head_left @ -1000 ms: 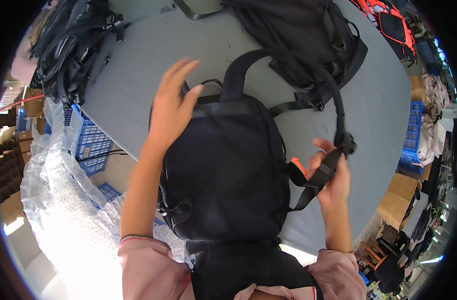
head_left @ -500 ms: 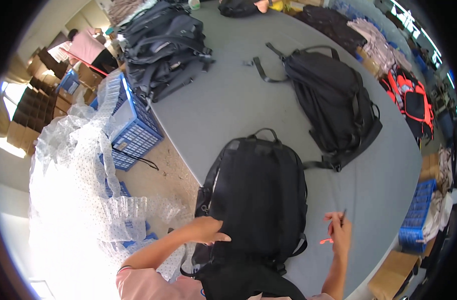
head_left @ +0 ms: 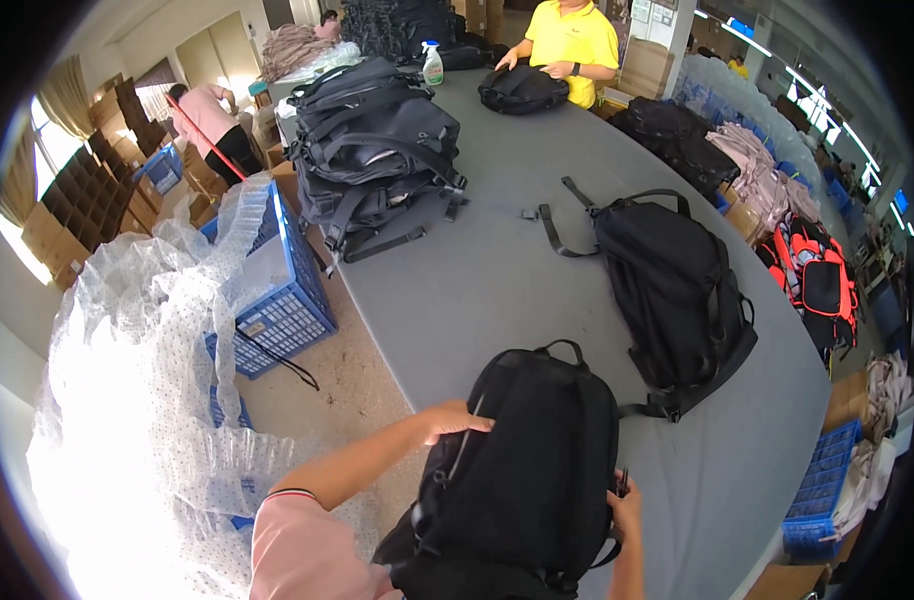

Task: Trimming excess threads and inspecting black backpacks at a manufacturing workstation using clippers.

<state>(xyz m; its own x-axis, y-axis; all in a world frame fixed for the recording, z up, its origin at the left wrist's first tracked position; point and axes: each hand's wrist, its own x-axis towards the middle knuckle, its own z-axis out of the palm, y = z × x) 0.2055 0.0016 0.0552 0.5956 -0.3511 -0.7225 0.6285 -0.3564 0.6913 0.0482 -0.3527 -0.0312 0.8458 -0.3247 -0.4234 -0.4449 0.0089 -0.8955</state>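
A black backpack [head_left: 547,460] stands in front of me at the table's near edge, its top handle pointing away. My left hand [head_left: 459,420] grips its upper left side by the zipper, thumb on the panel and the other fingers partly hidden. Against the bag's right side is my right hand [head_left: 627,510], closed round a small dark pointed tool [head_left: 622,482] whose kind I cannot make out. A second black backpack [head_left: 667,290] lies farther right with its straps spread out.
Black backpacks form a stack [head_left: 377,150] at the table's far left, near a spray bottle [head_left: 432,64]. A co-worker in a yellow shirt [head_left: 573,45] handles a black bag [head_left: 522,90] across the table. Bubble wrap [head_left: 147,370] and a blue crate [head_left: 292,290] stand left.
My right hand has come in from the right to the backpack's side. My left hand has moved up along the bag's left edge. The view has tilted up, showing the co-worker.
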